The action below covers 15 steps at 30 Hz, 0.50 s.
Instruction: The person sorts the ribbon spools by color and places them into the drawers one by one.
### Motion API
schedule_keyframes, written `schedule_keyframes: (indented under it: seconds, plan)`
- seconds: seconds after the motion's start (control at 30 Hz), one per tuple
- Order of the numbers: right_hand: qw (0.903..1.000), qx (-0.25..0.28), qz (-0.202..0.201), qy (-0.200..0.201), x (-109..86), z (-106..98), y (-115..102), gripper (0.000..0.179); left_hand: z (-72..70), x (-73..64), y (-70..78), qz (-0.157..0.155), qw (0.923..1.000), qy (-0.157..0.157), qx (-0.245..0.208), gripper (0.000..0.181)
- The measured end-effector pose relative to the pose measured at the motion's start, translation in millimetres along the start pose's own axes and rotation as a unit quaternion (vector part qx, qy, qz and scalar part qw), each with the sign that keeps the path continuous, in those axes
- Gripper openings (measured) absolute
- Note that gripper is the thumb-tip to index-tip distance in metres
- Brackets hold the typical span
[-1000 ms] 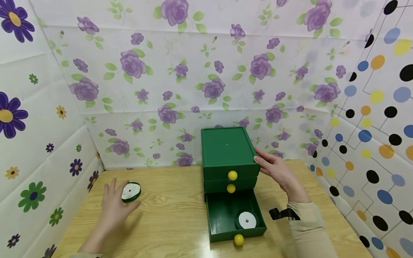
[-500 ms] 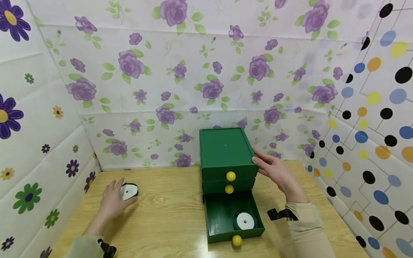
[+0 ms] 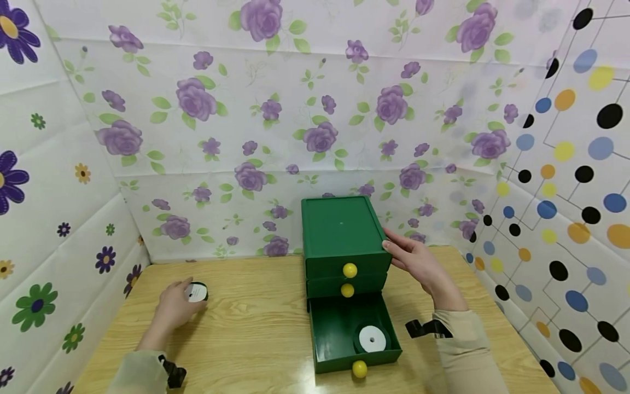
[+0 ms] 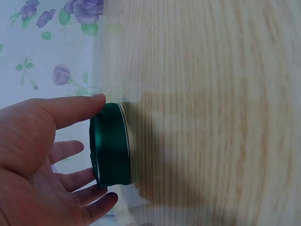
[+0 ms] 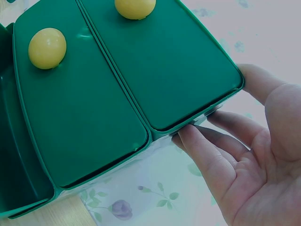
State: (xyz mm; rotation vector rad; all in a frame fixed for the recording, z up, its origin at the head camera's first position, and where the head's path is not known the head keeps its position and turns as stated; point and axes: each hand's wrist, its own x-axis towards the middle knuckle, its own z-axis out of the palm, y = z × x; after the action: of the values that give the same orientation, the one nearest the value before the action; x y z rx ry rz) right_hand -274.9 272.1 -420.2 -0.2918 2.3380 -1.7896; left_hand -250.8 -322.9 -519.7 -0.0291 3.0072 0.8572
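Note:
On the table at the left lies a spool of green ribbon with a white label. My left hand is around it, thumb at one edge and fingers at the opposite one; the left wrist view shows the ribbon's green rim between them. My right hand rests against the right side of a green drawer cabinet, thumb at its upper corner and fingers along the side wall. The bottom drawer is pulled out, and a second ribbon spool lies in its front right part.
Yellow round knobs stick out from the drawer fronts. The wooden table runs back to a flowered wall cloth, with patterned cloths at both sides. Black straps sit at the wrists.
My left hand has moved in on the left spool and closed around it. The spool, the cabinet and my right hand have kept their places; the head view has shifted slightly.

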Motion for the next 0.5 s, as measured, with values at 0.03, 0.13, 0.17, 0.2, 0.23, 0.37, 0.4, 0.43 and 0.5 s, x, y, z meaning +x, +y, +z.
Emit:
schedule_keyframes:
  seconds: [0.03,0.13,0.17,0.2,0.23,0.37,0.4,0.43,0.5]
  plan:
    - [1.0,0.0,0.0,0.0,0.1,0.1,0.0,0.074,0.2,-0.3,-0.2,-0.002,1.0,0.001,0.002,0.088]
    - [1.0,0.0,0.001,0.0,0.0,0.2,-0.3,0.074,0.3,-1.7,-1.2,-0.003,1.0,0.0,0.006,0.086]
    - [1.0,0.0,0.001,0.001,-0.1,0.2,-0.5,0.073,0.2,-2.0,-1.6,-0.002,1.0,0.0,0.009,0.085]
    - [1.0,0.0,0.001,0.001,-0.2,0.3,-0.7,0.074,0.2,-2.4,-2.0,0.0,0.9999,0.0,0.012,0.085]
    - [1.0,0.001,0.001,0.001,-0.2,0.4,-0.9,0.074,0.3,-2.6,-2.5,0.002,0.9999,0.002,0.015,0.084]
    - [1.0,0.001,-0.001,0.002,-0.4,0.5,-1.3,0.075,1.6,-2.2,-3.9,0.005,0.9997,0.009,0.023,0.084]
    - [1.0,0.0,-0.002,0.002,-0.4,0.5,-1.3,0.075,1.9,-2.2,-4.2,0.004,0.9997,0.01,0.02,0.084]
    - [1.0,0.0,-0.002,0.002,-0.5,0.6,-1.3,0.075,2.5,-2.0,-4.7,0.003,0.9998,0.011,0.018,0.084]
    - [1.0,0.0,-0.001,0.002,-0.6,0.7,-1.0,0.075,3.5,-1.7,-5.8,0.0,0.9999,0.011,0.012,0.085]
